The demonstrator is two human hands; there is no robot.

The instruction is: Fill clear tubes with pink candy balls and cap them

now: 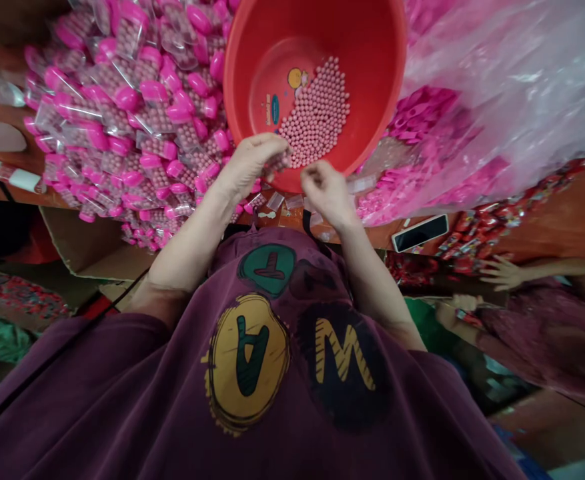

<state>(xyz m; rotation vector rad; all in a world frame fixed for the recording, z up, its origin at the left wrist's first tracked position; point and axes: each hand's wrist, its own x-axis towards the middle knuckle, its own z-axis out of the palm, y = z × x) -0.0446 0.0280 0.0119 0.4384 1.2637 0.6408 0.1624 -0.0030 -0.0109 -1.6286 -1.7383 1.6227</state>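
A red plastic basin stands in front of me with a heap of small pink beads inside. My left hand is curled at the basin's near rim, its fingers closed on a small clear packet with pink beads. My right hand sits just right of it, fingers pinched together on something I cannot make out. Small clear packets lie on the table under both hands.
A big pile of filled packets with pink caps lies left of the basin. A clear plastic bag of pink parts is on the right. A phone lies near the table edge. Another person's hands work at red wrappers.
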